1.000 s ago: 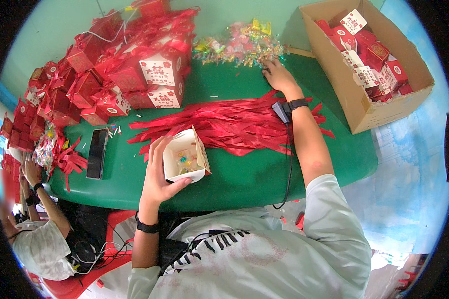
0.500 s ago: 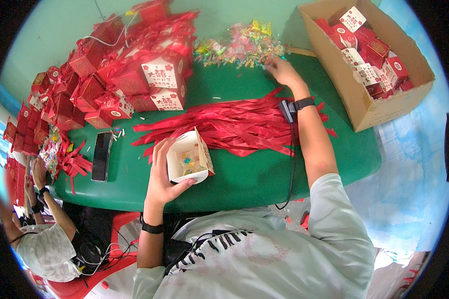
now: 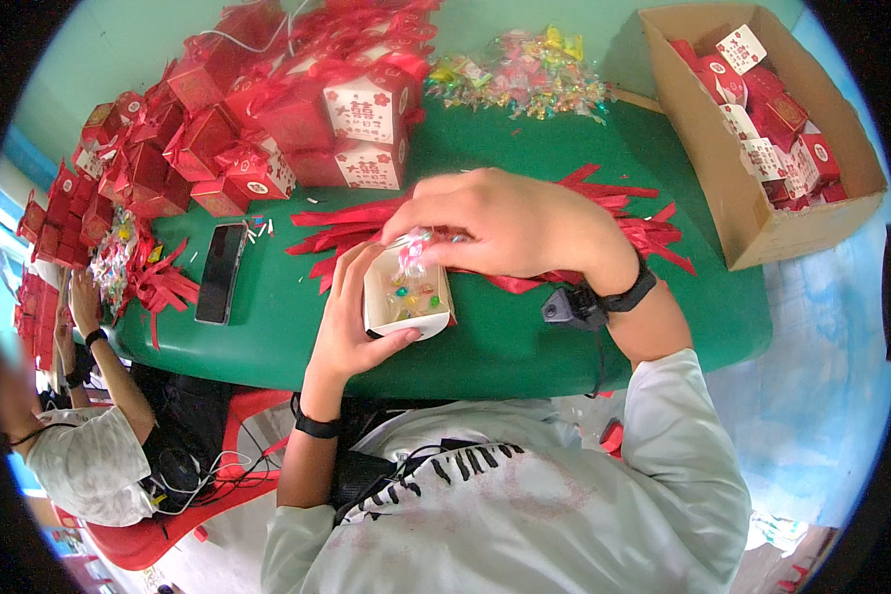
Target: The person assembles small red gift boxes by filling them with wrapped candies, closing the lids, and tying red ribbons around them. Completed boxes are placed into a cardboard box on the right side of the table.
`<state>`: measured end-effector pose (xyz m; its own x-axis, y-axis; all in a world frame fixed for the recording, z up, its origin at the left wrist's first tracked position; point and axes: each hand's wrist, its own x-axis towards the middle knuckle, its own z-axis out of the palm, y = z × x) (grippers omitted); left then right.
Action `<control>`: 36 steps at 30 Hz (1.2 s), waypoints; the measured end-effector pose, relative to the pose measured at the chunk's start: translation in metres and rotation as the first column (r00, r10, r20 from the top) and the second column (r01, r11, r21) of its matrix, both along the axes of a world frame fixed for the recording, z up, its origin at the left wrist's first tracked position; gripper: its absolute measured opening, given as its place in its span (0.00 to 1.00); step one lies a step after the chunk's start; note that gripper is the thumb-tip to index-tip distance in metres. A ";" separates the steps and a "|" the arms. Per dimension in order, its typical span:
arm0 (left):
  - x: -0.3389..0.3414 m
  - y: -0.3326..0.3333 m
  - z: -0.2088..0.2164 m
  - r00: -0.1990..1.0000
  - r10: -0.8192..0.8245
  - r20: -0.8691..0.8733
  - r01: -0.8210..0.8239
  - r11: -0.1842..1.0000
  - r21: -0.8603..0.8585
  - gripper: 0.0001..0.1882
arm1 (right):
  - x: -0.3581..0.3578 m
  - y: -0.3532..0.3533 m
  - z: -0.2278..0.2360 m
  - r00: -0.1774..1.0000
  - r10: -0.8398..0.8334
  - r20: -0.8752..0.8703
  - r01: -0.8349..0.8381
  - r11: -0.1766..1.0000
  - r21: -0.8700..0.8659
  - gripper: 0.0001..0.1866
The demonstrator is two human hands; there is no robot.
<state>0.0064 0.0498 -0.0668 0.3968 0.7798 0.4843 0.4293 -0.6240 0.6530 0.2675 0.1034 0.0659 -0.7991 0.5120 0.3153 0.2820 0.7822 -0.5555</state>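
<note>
My left hand [image 3: 346, 312] grips a small open gift box [image 3: 411, 325] by its left side, thumb at the near edge. Inside the box lie several wrapped candies [image 3: 413, 298] with green, teal and yellowish bits. Over the box's opening, my right hand [image 3: 505, 226] pinches a clear-wrapped pink candy [image 3: 413, 253] between fingers and thumb. Beneath and behind the right hand spreads a bundle of red ribbons [image 3: 614, 203], partly covered by it.
A candy pile [image 3: 525, 79] lies at the far middle of the green table [image 3: 564, 346]. Tied red boxes [image 3: 208, 139] are stacked at the far left, a phone [image 3: 222, 272] near them. A cardboard carton [image 3: 762, 228] of boxes stands right. Another person [image 3: 94, 455] works at the left.
My right hand has come back from the candy pile to above the box, now with a candy in its fingers. The left hand still holds the box.
</note>
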 end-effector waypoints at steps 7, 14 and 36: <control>0.002 0.001 0.003 1.000 -0.012 0.012 0.012 1.000 0.003 0.56 | -0.015 -0.005 -0.002 0.989 -0.034 -0.144 0.048 0.994 0.096 0.19; 0.000 -0.001 -0.003 0.999 -0.004 -0.036 0.006 0.998 0.063 0.55 | -0.038 -0.002 -0.025 0.957 0.059 -0.285 -0.017 0.989 0.148 0.18; -0.004 0.002 -0.013 0.929 0.198 0.314 -0.180 0.980 -0.086 0.43 | 0.012 0.018 -0.001 0.983 -0.167 0.083 0.170 0.985 -0.039 0.17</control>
